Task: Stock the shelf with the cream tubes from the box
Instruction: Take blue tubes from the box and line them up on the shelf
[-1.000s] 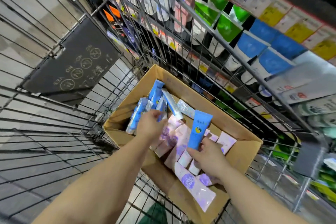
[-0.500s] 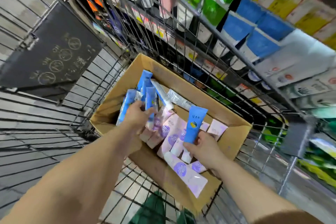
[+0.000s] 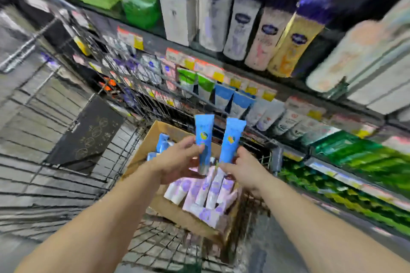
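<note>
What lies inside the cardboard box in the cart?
The cardboard box holds pale pink and purple tubes near the front and a few blue tubes at the back. Both hands and the two blue tubes they hold cover the middle, so what lies there cannot be seen.

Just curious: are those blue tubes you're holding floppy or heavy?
Probably light: each hand holds a blue tube upright by its lower end. Fairly stiff too, since neither droops. Their surface may be smooth, but the picture is too blurred to tell.
</note>
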`<action>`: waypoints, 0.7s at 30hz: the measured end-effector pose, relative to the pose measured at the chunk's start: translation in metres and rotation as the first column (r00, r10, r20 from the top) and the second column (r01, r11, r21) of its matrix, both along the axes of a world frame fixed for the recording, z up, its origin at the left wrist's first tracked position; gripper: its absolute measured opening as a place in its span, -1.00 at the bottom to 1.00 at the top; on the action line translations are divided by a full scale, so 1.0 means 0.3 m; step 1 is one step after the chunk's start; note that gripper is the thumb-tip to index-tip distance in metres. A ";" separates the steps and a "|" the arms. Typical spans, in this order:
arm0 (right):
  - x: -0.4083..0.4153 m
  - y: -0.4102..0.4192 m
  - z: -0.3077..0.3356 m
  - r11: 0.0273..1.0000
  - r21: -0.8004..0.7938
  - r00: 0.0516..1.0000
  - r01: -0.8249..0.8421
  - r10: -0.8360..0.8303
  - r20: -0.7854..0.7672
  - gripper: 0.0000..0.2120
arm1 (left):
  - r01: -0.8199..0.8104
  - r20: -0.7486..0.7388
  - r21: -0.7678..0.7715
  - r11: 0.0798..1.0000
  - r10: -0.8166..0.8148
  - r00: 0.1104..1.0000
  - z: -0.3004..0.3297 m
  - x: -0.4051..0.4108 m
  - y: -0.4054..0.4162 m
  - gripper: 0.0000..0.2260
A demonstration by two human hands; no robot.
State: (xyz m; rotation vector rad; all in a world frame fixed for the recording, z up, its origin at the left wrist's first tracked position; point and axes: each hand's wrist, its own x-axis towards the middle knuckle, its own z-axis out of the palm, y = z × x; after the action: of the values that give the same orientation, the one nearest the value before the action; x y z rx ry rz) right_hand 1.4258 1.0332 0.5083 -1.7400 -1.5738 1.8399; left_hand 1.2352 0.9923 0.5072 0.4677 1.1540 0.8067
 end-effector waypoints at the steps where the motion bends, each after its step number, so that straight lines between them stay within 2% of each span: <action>1: 0.032 0.007 0.050 1.000 0.008 0.999 0.030 -0.030 -0.021 -0.71 | 0.033 -0.025 0.055 0.998 -0.032 0.999 0.057 0.027 0.010 -0.84; 3: 0.112 0.018 0.159 0.995 0.027 0.993 0.097 -0.095 -0.065 -0.71 | 0.115 -0.079 0.160 0.980 -0.103 0.992 0.177 0.092 0.036 -0.76; 6: 0.275 0.028 0.299 0.981 0.061 0.979 0.184 -0.177 -0.101 -0.77 | 0.238 -0.154 0.286 0.928 -0.200 0.968 0.357 0.237 0.092 -0.78; 7: 0.339 0.027 0.344 0.973 0.082 0.972 0.217 -0.207 -0.112 -0.72 | 0.266 -0.176 0.326 0.907 -0.218 0.960 0.414 0.299 0.114 -0.80; 10: 0.571 0.025 0.459 0.941 0.153 0.949 0.302 -0.282 -0.142 -0.31 | 0.314 -0.228 0.389 0.866 -0.240 0.944 0.559 0.520 0.163 -0.74; 11: 0.662 0.023 0.485 0.932 0.198 0.950 0.302 -0.278 -0.143 -0.26 | 0.330 -0.226 0.392 0.859 -0.258 0.939 0.602 0.607 0.169 -0.71; 12: 0.761 0.014 0.517 0.920 0.236 0.947 0.314 -0.284 -0.153 -0.33 | 0.345 -0.213 0.410 0.844 -0.279 0.936 0.637 0.701 0.172 -0.69; 14: 0.963 -0.031 0.596 0.887 0.303 0.936 0.348 -0.309 -0.171 -0.63 | 0.375 -0.227 0.453 0.809 -0.303 0.926 0.697 0.909 0.163 -0.59; 16: 1.185 -0.075 0.642 0.859 0.323 0.916 0.397 -0.351 -0.194 -0.68 | 0.411 -0.263 0.505 0.759 -0.318 0.911 0.725 1.137 0.149 -0.41; 18: 1.415 -0.119 0.692 0.843 0.316 0.898 0.435 -0.380 -0.223 -0.70 | 0.386 -0.218 0.543 0.746 -0.320 0.922 0.741 1.375 0.127 -0.32; 19: 1.534 -0.142 0.718 0.831 0.330 0.892 0.449 -0.393 -0.224 -0.71 | 0.383 -0.198 0.551 0.741 -0.330 0.923 0.752 1.495 0.116 -0.33; 21: 1.747 -0.204 0.779 0.801 0.400 0.895 0.446 -0.403 -0.191 -0.74 | 0.388 -0.162 0.563 0.730 -0.362 0.918 0.789 1.722 0.078 -0.51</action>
State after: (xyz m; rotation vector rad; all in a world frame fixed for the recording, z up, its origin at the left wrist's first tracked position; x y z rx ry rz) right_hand 1.9499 0.9720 0.7420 -1.5964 -1.2873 1.2220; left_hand 1.7520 1.0158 0.7440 1.2070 0.7800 0.7848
